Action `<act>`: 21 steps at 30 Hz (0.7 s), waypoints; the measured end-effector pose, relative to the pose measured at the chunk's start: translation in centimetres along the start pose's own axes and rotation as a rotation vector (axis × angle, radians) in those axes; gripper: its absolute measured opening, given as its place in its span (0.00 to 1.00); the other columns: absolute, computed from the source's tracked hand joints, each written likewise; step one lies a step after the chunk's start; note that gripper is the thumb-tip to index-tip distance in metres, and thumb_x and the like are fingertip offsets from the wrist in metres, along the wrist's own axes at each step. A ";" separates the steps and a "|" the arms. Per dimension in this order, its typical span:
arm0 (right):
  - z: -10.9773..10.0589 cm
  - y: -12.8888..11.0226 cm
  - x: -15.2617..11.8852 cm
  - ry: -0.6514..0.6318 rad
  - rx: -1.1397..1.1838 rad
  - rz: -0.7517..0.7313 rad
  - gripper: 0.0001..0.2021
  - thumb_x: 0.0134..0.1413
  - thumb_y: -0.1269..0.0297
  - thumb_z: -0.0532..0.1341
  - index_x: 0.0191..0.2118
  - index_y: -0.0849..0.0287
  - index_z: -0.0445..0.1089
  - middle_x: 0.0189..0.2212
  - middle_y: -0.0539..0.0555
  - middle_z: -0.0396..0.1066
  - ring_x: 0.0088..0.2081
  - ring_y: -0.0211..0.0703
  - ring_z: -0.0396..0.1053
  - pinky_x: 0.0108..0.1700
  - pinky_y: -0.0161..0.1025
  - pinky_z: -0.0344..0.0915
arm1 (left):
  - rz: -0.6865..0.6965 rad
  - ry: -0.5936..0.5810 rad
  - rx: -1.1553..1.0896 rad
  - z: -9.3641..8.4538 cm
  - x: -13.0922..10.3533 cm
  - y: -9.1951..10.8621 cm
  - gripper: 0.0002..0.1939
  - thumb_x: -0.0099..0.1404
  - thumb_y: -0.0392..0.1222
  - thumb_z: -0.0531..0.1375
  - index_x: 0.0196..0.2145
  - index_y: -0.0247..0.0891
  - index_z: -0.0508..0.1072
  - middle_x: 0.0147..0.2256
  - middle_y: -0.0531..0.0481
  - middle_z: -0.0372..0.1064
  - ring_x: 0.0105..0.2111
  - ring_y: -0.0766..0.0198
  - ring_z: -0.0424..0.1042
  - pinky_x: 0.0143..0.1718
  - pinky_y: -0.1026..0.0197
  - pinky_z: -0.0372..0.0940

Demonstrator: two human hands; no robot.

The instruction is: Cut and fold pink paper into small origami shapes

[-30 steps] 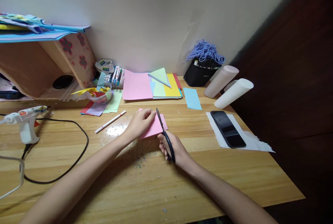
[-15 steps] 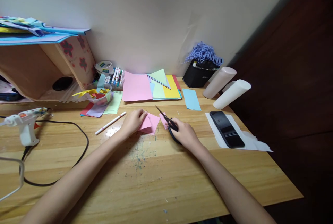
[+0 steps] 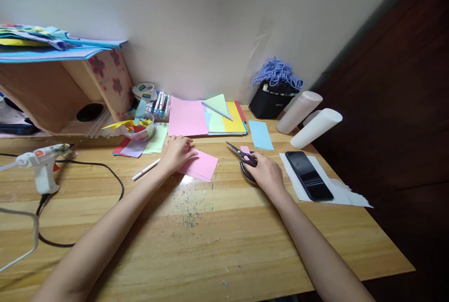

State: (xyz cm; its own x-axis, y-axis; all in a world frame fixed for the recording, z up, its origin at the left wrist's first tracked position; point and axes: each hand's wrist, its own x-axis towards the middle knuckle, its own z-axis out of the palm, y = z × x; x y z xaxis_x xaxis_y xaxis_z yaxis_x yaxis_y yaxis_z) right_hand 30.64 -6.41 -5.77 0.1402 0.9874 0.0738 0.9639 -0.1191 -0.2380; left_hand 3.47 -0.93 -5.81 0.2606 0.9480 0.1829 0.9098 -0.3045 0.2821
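Observation:
Two pink paper pieces (image 3: 203, 165) lie overlapping on the wooden table. My left hand (image 3: 175, 151) hovers over or rests on their left end with its fingers apart; whether the fingertips touch them I cannot tell. In my right hand (image 3: 267, 171) is a pair of black-handled scissors (image 3: 240, 151), low at the table, with the blades pointing up and left. A small pink strip (image 3: 244, 149) lies under the scissors by the handles. Just left of my left wrist is a white marker (image 3: 145, 170), its upper end hidden by the arm.
Stacked coloured sheets (image 3: 187, 117) lie against the wall, with a light blue paper (image 3: 260, 134) beside them. To the right are a phone (image 3: 308, 175) and two cylinders. A glue gun (image 3: 45, 166) with its cord and a bowl of scraps (image 3: 138, 128) stand left.
My left hand has loosened from the pink paper, which now lies flat. My right hand has moved right with the scissors, and the small pink strip has shifted right too.

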 end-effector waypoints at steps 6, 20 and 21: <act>0.6 0.4 0.2 0.029 0.058 -0.010 0.11 0.49 0.57 0.59 0.36 0.58 0.68 0.38 0.55 0.71 0.39 0.47 0.68 0.33 0.37 0.57 | 0.055 -0.104 -0.137 0.5 0.0 -0.6 0.19 0.51 0.53 0.63 0.38 0.40 0.71 0.36 0.48 0.68 0.39 0.55 0.61 0.39 0.56 0.49; 1.4 -1.6 -0.7 -0.162 0.852 -0.089 0.15 0.49 0.51 0.58 0.33 0.59 0.68 0.32 0.54 0.71 0.33 0.42 0.68 0.36 0.40 0.65 | -0.230 -0.154 -0.881 -0.5 -0.2 1.9 0.17 0.52 0.53 0.60 0.23 0.34 0.66 0.22 0.53 0.64 0.22 0.69 0.60 0.23 0.66 0.53; 1.7 -2.0 -0.9 -0.217 0.959 -0.066 0.17 0.47 0.49 0.60 0.33 0.59 0.67 0.31 0.54 0.71 0.33 0.42 0.69 0.35 0.40 0.66 | -0.235 -0.172 -0.947 -0.4 -0.3 2.2 0.17 0.52 0.53 0.60 0.24 0.34 0.67 0.23 0.52 0.64 0.22 0.69 0.61 0.22 0.67 0.54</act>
State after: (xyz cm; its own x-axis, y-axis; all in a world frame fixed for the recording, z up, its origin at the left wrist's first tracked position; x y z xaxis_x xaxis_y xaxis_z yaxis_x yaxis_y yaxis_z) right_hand 28.19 -6.90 -7.04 -0.0443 0.9982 -0.0412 0.3630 -0.0223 -0.9315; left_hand 5.27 -1.98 -4.84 0.2183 0.9715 -0.0923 0.3295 0.0157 0.9440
